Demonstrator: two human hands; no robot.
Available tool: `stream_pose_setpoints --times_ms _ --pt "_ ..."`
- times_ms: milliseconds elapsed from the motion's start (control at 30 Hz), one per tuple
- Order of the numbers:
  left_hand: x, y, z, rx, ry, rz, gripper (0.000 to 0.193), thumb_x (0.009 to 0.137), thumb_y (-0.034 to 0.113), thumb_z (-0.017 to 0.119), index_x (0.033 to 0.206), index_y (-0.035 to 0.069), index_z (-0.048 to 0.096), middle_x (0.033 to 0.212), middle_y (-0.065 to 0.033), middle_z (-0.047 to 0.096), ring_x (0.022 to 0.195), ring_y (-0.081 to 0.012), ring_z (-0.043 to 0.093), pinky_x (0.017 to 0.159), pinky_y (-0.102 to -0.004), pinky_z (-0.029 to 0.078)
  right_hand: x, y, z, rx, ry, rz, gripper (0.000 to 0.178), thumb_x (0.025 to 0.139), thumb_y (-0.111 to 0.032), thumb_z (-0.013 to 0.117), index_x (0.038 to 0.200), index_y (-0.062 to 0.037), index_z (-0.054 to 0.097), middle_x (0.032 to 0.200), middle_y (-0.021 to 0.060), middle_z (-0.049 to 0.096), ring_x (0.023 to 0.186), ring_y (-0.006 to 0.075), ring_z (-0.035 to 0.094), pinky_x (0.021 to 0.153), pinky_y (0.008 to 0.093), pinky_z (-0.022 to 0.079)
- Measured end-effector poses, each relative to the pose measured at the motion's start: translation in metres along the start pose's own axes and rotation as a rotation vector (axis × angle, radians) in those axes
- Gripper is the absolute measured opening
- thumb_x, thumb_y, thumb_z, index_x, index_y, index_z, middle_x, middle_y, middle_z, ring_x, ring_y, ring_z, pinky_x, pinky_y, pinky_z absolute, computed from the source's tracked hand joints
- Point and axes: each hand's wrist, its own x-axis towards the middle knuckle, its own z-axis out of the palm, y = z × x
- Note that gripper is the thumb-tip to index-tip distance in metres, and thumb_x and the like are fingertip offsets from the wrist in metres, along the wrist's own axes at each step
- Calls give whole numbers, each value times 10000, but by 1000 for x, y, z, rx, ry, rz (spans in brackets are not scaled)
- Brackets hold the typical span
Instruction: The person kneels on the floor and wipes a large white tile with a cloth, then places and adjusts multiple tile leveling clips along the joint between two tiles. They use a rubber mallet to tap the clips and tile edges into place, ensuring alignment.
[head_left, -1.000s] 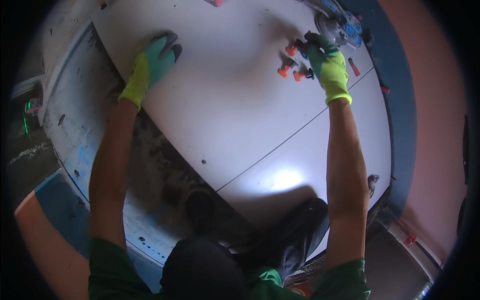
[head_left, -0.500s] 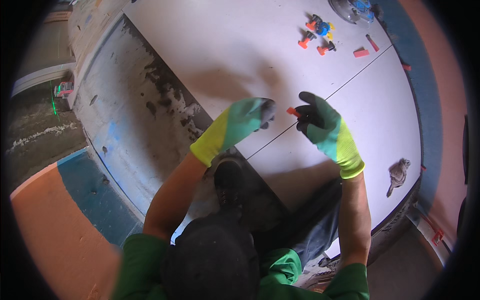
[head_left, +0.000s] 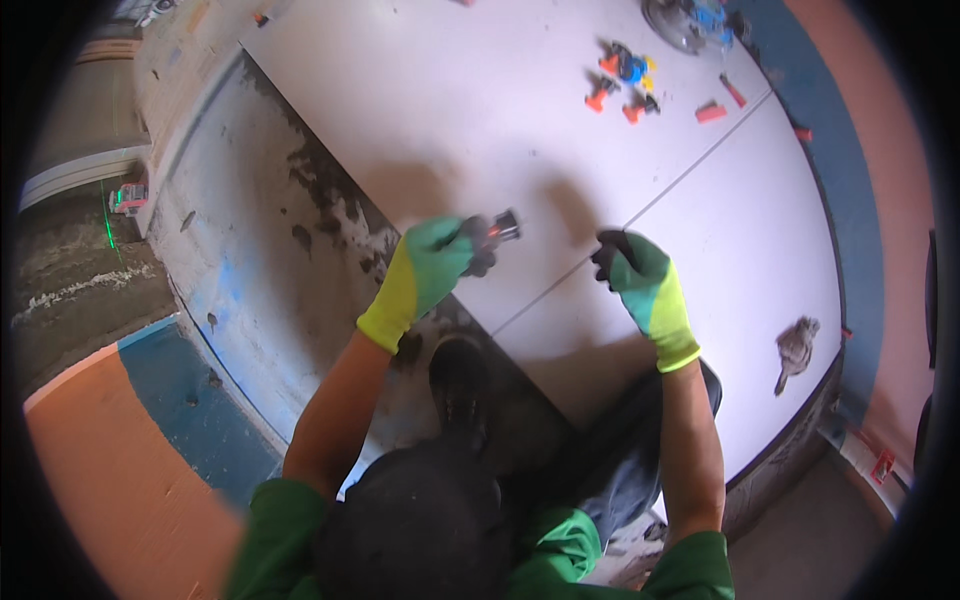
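Note:
My left hand [head_left: 440, 262], in a green and yellow glove with dark fingertips, pinches a small black and orange tile leveler [head_left: 507, 226] above the edge of the pale floor tile [head_left: 480, 120]. Over the joint between two tiles is my right hand [head_left: 635, 272], gloved alike. Its fingers are curled together, and whatever they may hold is hidden. Farther off on the tile lies a group of orange and black tile levelers [head_left: 600, 95], with blue and yellow pieces [head_left: 632, 68] among them.
Red wedges [head_left: 711, 113] lie right of the levelers, near a round clear suction cup [head_left: 675, 25]. A grey rag [head_left: 796, 352] rests on the right tile. Rough, mortar-stained floor [head_left: 240, 220] borders the tiles on the left. A red laser level [head_left: 128, 198] casts a green line.
An orange piece showed in my right hand; now a black and orange leveler shows in my left. My left hand has moved left and nearer me; the right has dropped slightly nearer.

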Motion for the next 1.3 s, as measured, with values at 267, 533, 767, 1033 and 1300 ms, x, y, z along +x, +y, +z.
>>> stream_pose_setpoints --times_ms 267,533,767,1033,1300 --pt "35 -12 -41 177 286 198 198 1001 117 595 1126 -13 677 1013 -111 732 892 -177 715 752 -290 557 37 8 -20 -88 151 171 285 927 -128 651 1176 -5 717 894 106 753 776 145 692 757 307 554" --pt "126 -17 -74 892 737 966 137 860 64 595 955 -32 623 1074 -213 686 938 -432 621 788 -453 541 211 -97 68 -215 -10 -225 580 937 -230 585 1507 -235 483 841 162 700 774 350 681 788 399 529" --pt "124 -20 -74 789 664 841 110 785 -34 630 890 -20 601 1061 -204 693 893 -433 643 770 -479 545 350 -150 97 -561 52 -254 410 969 -428 531 1235 -157 685 1048 222 722 1012 435 673 904 495 516" --pt "123 -9 -72 757 676 862 116 765 44 651 873 10 623 1038 -168 694 842 -400 633 722 -473 544 345 -165 59 -982 109 -244 254 899 -267 593 984 -104 768 990 193 743 944 352 725 846 462 555" --pt "120 -12 -70 773 679 827 137 770 42 656 897 4 624 1073 -180 692 903 -425 645 755 -482 556 375 -188 100 -1523 -62 -165 281 941 -244 602 1147 -134 759 1062 95 775 976 288 752 793 407 591"
